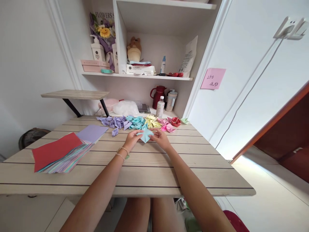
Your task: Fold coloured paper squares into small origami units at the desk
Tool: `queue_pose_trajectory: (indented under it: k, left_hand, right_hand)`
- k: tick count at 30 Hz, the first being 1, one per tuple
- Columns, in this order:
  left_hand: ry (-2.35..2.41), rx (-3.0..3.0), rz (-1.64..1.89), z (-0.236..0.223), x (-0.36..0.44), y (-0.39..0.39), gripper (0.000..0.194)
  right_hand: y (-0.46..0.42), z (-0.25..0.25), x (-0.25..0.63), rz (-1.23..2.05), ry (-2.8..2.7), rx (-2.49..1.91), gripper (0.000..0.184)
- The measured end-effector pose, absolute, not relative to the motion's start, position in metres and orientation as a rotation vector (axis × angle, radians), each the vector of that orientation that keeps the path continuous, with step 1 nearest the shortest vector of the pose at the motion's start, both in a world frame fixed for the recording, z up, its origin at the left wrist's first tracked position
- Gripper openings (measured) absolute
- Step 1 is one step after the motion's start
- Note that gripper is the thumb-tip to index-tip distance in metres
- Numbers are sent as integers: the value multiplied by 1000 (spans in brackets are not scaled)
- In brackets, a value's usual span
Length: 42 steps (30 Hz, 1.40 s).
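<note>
A light blue folded paper [145,135] with a pointed lower end is held between my two hands, over the middle of the striped wooden table [154,164]. My left hand [132,139] pinches its left side. On its right side, the fingers of my right hand [159,138] are closed on the same paper. Just behind lie folded paper pieces in colour groups: purple [117,121], blue [137,121], yellow [152,121], pink [167,125], red [175,121] and green [184,120].
At the left, a fanned stack of coloured paper sheets [58,151] has a red sheet on top, with purple sheets [93,132] beside it. A small raised shelf [74,94] stands at the back left. Behind the folded pieces are a bottle [160,108] and a dark red jug [158,96].
</note>
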<state>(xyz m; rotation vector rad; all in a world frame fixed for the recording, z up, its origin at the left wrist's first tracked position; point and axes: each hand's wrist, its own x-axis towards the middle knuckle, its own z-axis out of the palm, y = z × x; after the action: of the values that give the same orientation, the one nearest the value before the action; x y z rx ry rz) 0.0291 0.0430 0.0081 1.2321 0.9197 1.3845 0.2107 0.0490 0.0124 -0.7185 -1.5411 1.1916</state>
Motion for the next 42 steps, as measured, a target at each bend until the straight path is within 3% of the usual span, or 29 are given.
queue_pose_trajectory:
  k: [3, 13, 33, 42]
  left_hand:
    - [908, 1284, 1386, 9, 29, 42, 49]
    - [1040, 1389, 1382, 4, 25, 45, 34]
    - [1063, 1569, 1398, 5, 32, 37, 35]
    - [1048, 1576, 1360, 10, 34, 32, 46]
  right_hand:
    - [51, 10, 212, 1138, -1607, -735, 53]
    - [51, 14, 218, 557, -1835, -1020, 33]
    - [44, 13, 213, 470, -2042, -1057, 26]
    - [47, 8, 212, 426, -2066, -1089, 25]
